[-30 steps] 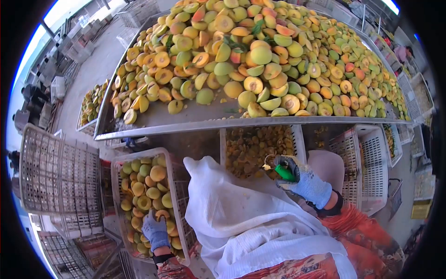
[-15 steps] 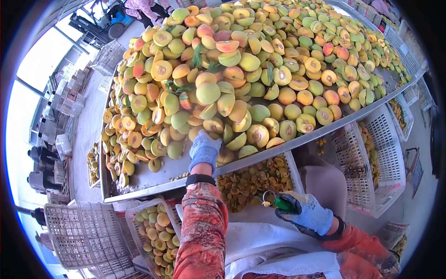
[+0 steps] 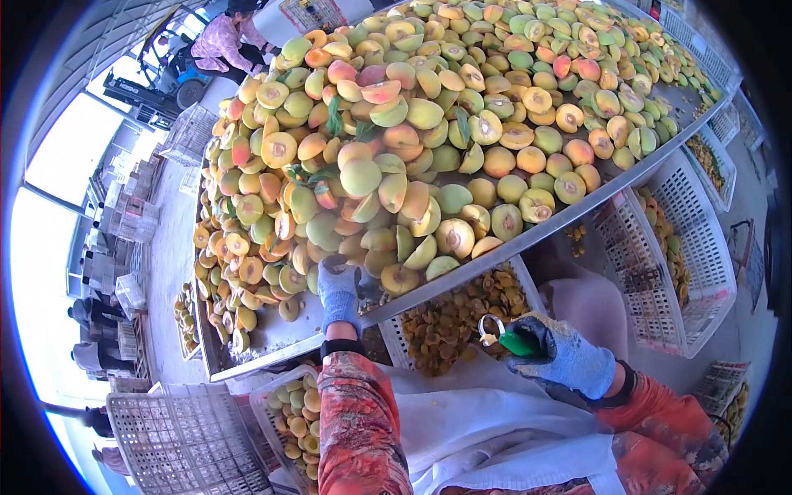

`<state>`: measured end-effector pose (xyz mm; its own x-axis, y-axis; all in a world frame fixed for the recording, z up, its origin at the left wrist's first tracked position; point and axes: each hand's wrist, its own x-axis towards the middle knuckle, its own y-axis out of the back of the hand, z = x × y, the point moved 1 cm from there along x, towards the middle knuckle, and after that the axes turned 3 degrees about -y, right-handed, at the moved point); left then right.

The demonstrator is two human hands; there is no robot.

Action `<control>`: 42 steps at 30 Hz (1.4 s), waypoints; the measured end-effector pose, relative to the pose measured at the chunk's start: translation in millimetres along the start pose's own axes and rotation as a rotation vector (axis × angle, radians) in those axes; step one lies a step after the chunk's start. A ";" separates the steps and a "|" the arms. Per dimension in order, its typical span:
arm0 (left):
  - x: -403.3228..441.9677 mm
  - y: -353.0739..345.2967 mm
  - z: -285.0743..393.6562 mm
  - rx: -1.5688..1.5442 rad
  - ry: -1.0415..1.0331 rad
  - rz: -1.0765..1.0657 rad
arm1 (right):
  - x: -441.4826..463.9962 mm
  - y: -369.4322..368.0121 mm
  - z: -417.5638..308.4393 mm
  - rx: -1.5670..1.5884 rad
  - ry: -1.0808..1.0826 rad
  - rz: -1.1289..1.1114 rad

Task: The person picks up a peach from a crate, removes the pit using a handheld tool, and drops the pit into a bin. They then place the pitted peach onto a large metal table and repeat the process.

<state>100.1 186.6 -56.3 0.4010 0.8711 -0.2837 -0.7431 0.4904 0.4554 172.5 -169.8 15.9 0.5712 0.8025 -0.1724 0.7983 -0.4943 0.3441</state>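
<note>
A large heap of yellow-green peaches [image 3: 360, 177], many of them halved, covers a metal-rimmed table [image 3: 495, 268]. My left hand [image 3: 338, 295], in a blue knit glove, is over the table's near edge beside the heap. Its fingers are curled, and what they hold, if anything, is hidden. Lower right, my right hand [image 3: 569, 359], gloved in blue with a dark palm, grips a green-handled pitting tool [image 3: 521, 343]. The tool's metal loop points up and left, with a yellow bit of fruit at its base, above a crate of fruit pieces [image 3: 450, 330].
Below the table's left side stands a crate of peaches [image 3: 297, 417], next to a stacked white crate [image 3: 177, 433]. More crates [image 3: 693, 256] are at right. A person in a pink top [image 3: 223, 41] bends at the far left, near a blue forklift [image 3: 186, 87].
My left hand has drawn back from the heap toward the table's near edge. My right hand still holds the pitting tool low. The view has shifted, showing more of the person at the back.
</note>
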 end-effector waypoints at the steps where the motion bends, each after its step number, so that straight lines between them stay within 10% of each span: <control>1: 0.5 5.3 -7.8 -0.003 0.002 0.003 | 1.2 -0.2 5.7 0.098 0.001 -0.025; 8: -17.9 -28.9 34.3 0.832 -0.604 0.072 | 6.8 -3.7 -10.1 -0.007 0.018 -0.031; 14: 0.3 -53.5 49.8 1.130 -0.631 -0.134 | 10.3 -6.3 3.3 0.034 0.063 -0.030; 17: 18.7 -31.8 30.3 0.597 -0.708 0.011 | 9.1 2.4 -6.6 0.145 0.039 -0.040; 19: -21.5 -4.0 43.9 -0.323 -0.313 -0.214 | 7.8 1.2 -3.7 0.241 -0.090 -0.089; 22: -81.3 26.8 37.0 -0.876 -0.087 -0.376 | 13.8 -11.9 6.2 -0.387 0.138 0.094; 37: -224.5 38.3 13.8 -1.011 0.017 -0.326 | -5.8 -73.9 -50.0 -0.716 0.644 0.199; 42: -234.4 35.9 3.6 -0.473 -0.424 -0.112 | -13.2 -78.0 -48.8 -0.755 0.585 0.058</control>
<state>-18.7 0.1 29.6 0.5950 0.7982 0.0941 -0.8014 0.5981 -0.0061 93.4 -125.6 36.4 0.2570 0.9245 0.2816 0.3213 -0.3565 0.8773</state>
